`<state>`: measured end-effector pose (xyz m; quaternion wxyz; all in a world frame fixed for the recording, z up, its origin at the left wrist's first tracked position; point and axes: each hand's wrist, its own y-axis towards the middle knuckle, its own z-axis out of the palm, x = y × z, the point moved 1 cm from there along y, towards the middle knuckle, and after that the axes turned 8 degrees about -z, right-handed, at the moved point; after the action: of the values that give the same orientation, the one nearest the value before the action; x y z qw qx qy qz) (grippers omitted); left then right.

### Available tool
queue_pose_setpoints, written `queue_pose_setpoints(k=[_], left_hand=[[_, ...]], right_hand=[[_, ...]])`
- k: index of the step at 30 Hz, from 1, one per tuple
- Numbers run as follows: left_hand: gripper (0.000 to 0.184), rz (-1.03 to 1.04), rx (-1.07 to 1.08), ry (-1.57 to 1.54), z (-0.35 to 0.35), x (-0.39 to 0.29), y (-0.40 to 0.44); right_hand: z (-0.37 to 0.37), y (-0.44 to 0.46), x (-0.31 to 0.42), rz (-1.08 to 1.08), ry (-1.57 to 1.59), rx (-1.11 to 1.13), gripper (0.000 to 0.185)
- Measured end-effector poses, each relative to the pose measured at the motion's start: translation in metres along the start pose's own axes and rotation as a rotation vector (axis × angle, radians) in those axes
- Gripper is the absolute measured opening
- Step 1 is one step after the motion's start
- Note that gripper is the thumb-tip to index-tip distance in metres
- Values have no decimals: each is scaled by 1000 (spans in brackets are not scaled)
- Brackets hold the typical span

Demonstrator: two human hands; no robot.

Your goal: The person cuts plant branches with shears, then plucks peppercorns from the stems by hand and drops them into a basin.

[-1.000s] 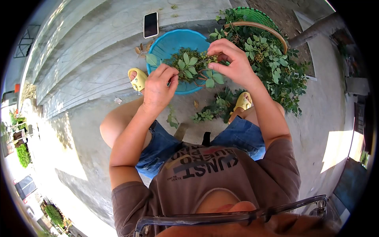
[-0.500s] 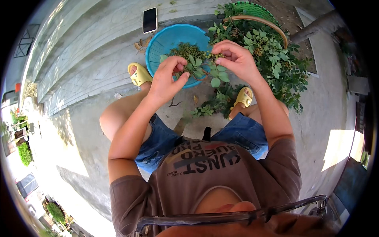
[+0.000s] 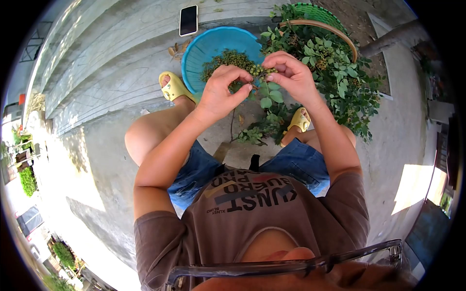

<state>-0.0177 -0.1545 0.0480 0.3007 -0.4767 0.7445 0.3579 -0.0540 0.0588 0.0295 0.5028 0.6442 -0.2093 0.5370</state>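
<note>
Plainly, the berry cluster [image 3: 258,72] looks green and bumpy.

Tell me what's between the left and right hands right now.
In the head view, a green berry cluster lies between the left hand and the right hand, with a few green leaves just below it.

Two hands [image 3: 221,95], two yellow sandals [image 3: 176,89] — one blue basin [image 3: 206,48], one phone [image 3: 188,21], one green basket [image 3: 321,13].
</note>
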Motion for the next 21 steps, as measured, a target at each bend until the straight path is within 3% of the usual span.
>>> queue_pose_setpoints(k=[2, 9, 12, 14, 21], left_hand=[[17, -144, 117, -152, 0, -1, 0], [18, -330, 205, -390, 5, -3, -2], [17, -390, 215, -427, 7, -4, -3], [16, -444, 222, -455, 11, 1, -5], [16, -335, 160, -352, 11, 1, -6]], right_hand=[[0, -1, -1, 6, -12, 36, 24], [2, -1, -2, -24, 22, 35, 26], [6, -1, 3, -45, -67, 14, 24], [8, 2, 11, -63, -298, 7, 21], [7, 9, 20, -297, -648, 75, 22]])
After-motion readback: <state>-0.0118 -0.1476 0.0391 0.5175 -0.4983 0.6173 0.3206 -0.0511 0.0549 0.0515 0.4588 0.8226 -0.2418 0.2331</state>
